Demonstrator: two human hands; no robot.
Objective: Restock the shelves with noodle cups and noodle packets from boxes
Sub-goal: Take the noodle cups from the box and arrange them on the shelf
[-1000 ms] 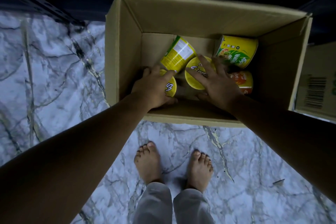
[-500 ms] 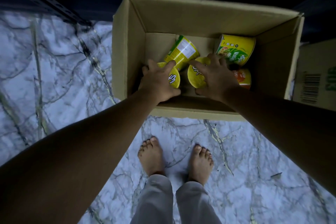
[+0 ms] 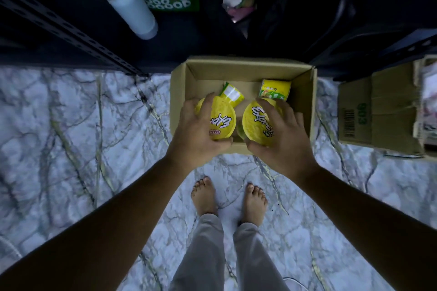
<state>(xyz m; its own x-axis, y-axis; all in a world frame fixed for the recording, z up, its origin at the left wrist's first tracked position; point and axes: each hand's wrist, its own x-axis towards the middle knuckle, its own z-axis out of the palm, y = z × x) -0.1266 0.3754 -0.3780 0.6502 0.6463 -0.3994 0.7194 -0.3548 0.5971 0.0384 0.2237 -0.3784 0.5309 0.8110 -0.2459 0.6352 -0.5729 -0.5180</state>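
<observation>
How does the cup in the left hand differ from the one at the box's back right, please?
The held cup is gripped by the left hand; the back-right cup lies untouched in the box. The held cup shows its round lid; the back-right cup lies on its side, showing its wall. Both are yellow.

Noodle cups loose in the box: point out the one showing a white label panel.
The middle cup, just beyond the left hand. The other loose cup, nearer the right wall of the box, shows a green-and-yellow picture instead.
</observation>
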